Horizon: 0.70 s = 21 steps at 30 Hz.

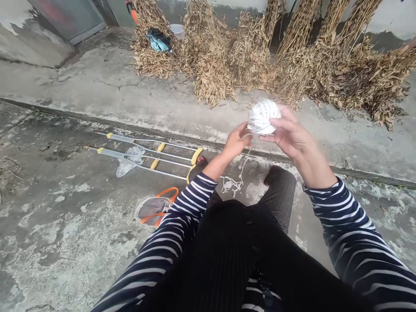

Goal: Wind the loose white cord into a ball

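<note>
A ball of white string (264,116) is held up in front of me, above the ground between my feet. My right hand (289,130) grips it from the right, thumb and fingers curved around its side. On the left, the closed fingers of my left hand (238,141) touch the ball's lower edge and pinch the string there. A loose strand (243,162) hangs down from near my left fingers to a tangled heap of string (231,184) on the concrete. The parts of the ball behind my right fingers are hidden.
Two crutches with yellow pads (156,156) lie on the left, over a clear plastic bag (130,161). A grey bag with orange handles (152,210) sits nearer me. Beyond a low concrete step (130,95), dried plant bundles (211,56) lean on the wall.
</note>
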Available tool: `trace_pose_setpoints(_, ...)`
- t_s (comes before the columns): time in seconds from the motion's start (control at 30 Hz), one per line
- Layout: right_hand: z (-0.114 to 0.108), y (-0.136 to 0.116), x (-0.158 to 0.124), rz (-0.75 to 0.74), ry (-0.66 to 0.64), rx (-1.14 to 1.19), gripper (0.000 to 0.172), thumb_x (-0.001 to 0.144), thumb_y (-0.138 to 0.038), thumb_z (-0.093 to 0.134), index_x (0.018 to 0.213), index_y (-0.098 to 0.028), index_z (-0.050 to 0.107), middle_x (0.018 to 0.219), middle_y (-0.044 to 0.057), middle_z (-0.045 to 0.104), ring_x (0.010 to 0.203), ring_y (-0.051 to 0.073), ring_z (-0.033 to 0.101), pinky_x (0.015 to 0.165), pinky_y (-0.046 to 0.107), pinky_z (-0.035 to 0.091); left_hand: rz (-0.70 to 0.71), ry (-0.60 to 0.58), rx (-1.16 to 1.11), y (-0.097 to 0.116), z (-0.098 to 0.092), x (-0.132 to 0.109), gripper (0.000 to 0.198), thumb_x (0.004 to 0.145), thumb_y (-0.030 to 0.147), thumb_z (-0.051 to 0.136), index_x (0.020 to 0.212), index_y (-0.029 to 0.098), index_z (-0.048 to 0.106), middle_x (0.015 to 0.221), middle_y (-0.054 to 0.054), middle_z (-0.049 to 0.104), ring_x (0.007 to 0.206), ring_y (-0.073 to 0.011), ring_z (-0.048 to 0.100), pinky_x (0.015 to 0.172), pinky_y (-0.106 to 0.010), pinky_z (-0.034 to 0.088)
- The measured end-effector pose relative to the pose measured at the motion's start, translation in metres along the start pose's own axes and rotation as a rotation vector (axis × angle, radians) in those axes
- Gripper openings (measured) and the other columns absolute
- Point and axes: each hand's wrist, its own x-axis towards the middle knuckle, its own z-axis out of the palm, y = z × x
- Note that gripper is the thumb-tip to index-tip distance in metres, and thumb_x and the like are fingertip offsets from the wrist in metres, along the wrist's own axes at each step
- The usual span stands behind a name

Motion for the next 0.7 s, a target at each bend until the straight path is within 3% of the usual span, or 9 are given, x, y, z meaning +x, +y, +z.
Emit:
trace_pose_setpoints(0.07,0.003,0.005,0.001,-0.005,0.017,-0.022,0.051,0.067,-0.031,0.087,0.112,-0.031,0.063,0.117,0.001,0.074,0.1,0.024,0.073,0.079,0.044,0.069,0.031,-0.038,-0.162,0.015,0.01,0.001,0.045,0.081,0.027,0.077,0.124,0.016,0.07,0.121,-0.01,0.077,0.109,-0.0229,0.072,0.094,-0.038,0.059)
trace_pose_setpoints(0.17,0.003,0.007,0.003,-0.033,0.028,-0.074,0.053,0.066,-0.034,0.088,0.113,-0.031,0.063,0.122,0.003,0.072,0.104,0.027,0.072,0.079,0.047,0.069,0.007,0.013,-0.263,0.028,0.021,-0.001,0.03,0.076,0.031,0.085,0.098,0.012,0.074,0.093,-0.006,0.08,0.093,-0.0194,0.075,0.091,-0.034,0.059)
trace_pose_setpoints(0.3,-0.006,0.006,0.006,-0.049,0.02,-0.126,0.052,0.069,-0.039,0.086,0.114,-0.032,0.062,0.121,0.004,0.071,0.106,0.029,0.071,0.081,0.048,0.068,-0.043,0.04,-0.266,0.034,0.021,-0.01,0.023,0.084,0.033,0.081,0.083,0.012,0.072,0.067,0.0,0.071,0.061,-0.0102,0.067,0.066,-0.023,0.055)
trace_pose_setpoints(0.47,-0.018,0.004,0.014,-0.123,0.056,-0.139,0.053,0.067,-0.04,0.086,0.113,-0.033,0.061,0.12,0.003,0.07,0.103,0.028,0.07,0.076,0.045,0.068,-0.144,-0.077,-0.221,0.031,0.01,-0.023,0.018,0.092,0.028,0.074,0.087,0.011,0.071,0.067,0.0,0.07,0.053,-0.008,0.064,0.053,-0.019,0.051)
trace_pose_setpoints(0.7,-0.021,0.0,0.02,-0.267,0.139,-0.152,0.057,0.062,-0.041,0.09,0.108,-0.033,0.056,0.112,0.0,0.069,0.096,0.026,0.07,0.071,0.046,0.065,-0.312,-0.203,-0.248,0.016,0.001,-0.044,0.011,0.089,0.019,0.07,0.095,0.01,0.069,0.072,-0.002,0.072,0.056,-0.0109,0.067,0.053,-0.022,0.055)
